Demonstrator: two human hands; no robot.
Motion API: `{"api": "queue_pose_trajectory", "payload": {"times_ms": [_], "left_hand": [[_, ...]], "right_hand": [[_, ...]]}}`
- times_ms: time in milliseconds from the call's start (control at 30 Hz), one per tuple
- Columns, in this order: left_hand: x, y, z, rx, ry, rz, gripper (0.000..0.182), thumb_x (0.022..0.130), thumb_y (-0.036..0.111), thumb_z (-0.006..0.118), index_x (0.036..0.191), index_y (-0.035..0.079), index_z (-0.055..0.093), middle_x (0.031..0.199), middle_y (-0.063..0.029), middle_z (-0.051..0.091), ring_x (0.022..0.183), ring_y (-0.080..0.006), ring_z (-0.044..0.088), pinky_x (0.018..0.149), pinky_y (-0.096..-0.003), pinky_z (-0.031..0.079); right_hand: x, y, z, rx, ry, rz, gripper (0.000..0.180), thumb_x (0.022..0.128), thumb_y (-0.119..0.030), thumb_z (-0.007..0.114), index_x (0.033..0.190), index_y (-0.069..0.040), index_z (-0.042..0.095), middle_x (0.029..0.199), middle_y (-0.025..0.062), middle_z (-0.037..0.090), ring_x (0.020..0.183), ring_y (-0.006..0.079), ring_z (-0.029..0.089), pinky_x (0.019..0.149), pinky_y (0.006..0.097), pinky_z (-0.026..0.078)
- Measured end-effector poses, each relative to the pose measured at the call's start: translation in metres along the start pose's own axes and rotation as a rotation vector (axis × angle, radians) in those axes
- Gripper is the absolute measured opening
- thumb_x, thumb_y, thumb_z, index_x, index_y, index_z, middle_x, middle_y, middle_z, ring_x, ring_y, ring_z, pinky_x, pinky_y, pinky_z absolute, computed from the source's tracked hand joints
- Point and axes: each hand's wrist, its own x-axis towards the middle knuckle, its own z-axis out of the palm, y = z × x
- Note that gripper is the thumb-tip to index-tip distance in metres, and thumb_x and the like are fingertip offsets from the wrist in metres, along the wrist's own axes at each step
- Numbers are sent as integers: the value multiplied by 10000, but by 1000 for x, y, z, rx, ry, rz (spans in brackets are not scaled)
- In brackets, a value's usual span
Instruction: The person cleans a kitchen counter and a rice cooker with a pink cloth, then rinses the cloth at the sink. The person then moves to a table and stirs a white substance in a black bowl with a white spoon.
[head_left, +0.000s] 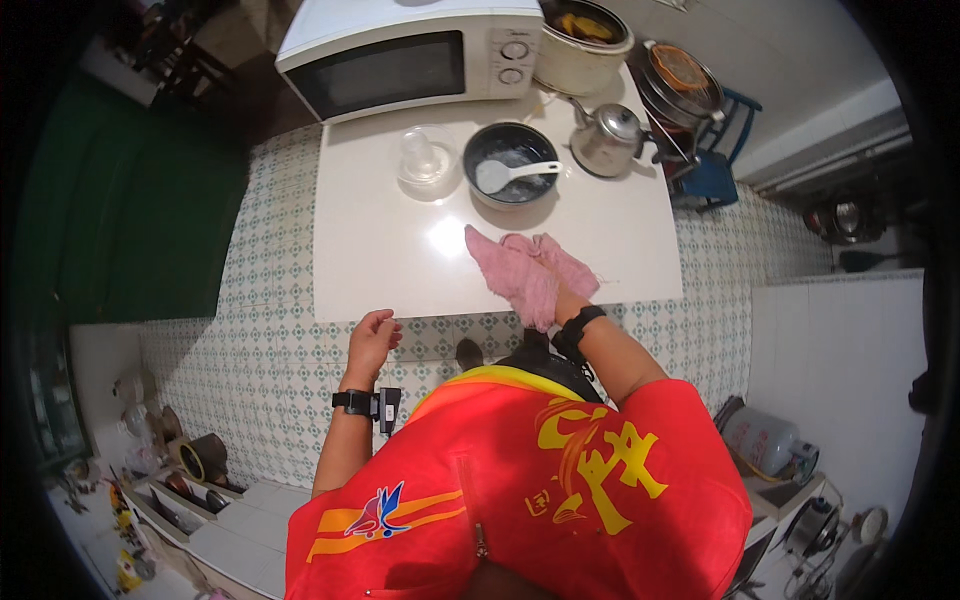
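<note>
My right hand (568, 305) presses a pink cloth (506, 270) on the white table (375, 270) near its front edge. Folds of the cloth cover most of that hand, so its fingers are largely hidden. At the table's front left edge, my left hand (373, 345) hovers with loosely curled fingers and nothing in it. Beyond the cloth stands a dark bowl (487, 196) with whitish residue inside, and a white rice paddle (517, 174) rests across it. Left of the bowl are stacked clear plastic containers (424, 161).
A white microwave oven (382, 67) spans the table's back left. Beside it stands a cream-coloured pot (577, 64) with something yellow inside. A metal kettle (609, 142) is at the right edge. Past it are a steamer pot (679, 82) and a blue chair (709, 176).
</note>
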Motion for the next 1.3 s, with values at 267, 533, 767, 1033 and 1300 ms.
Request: {"api": "queue_pose_trajectory", "payload": {"times_ms": [267,533,767,1033,1300], "left_hand": [[11,22,36,65,-21,3,336,989,174,572,1271,-9,584,1031,-117,689,866,-183,686,743,-293,559],[22,64,119,152,-101,106,337,994,166,585,1281,-9,577,996,-84,682,839,-126,645,742,-267,536],[30,91,166,159,-16,206,447,981,240,618,1342,-10,531,925,-82,673,789,-130,647,687,-273,525],[88,143,161,165,-5,192,652,992,343,620,1498,18,368,1034,-97,648,783,-137,639,664,-284,539],[167,157,164,247,-140,244,849,937,367,663,1590,69,208,1073,-95,629,773,-132,597,615,-306,528]], "right_hand": [[-12,91,-47,-114,34,230,402,883,-330,591,1239,-151,649,1256,75,658,1185,264,609,983,422,438],[-21,184,-95,-270,-58,365,391,866,-326,612,1210,-151,673,1221,75,686,1157,263,637,958,428,461],[-8,205,-121,-349,-144,321,380,850,-322,630,1184,-150,694,1191,75,711,1132,262,663,937,433,481],[2,162,-162,-351,-84,285,285,865,-248,607,1085,-108,722,1017,132,741,967,317,710,841,460,533],[78,53,-142,-89,497,-90,329,826,-247,716,1126,-113,702,1041,102,665,1023,312,630,853,447,508]]}}
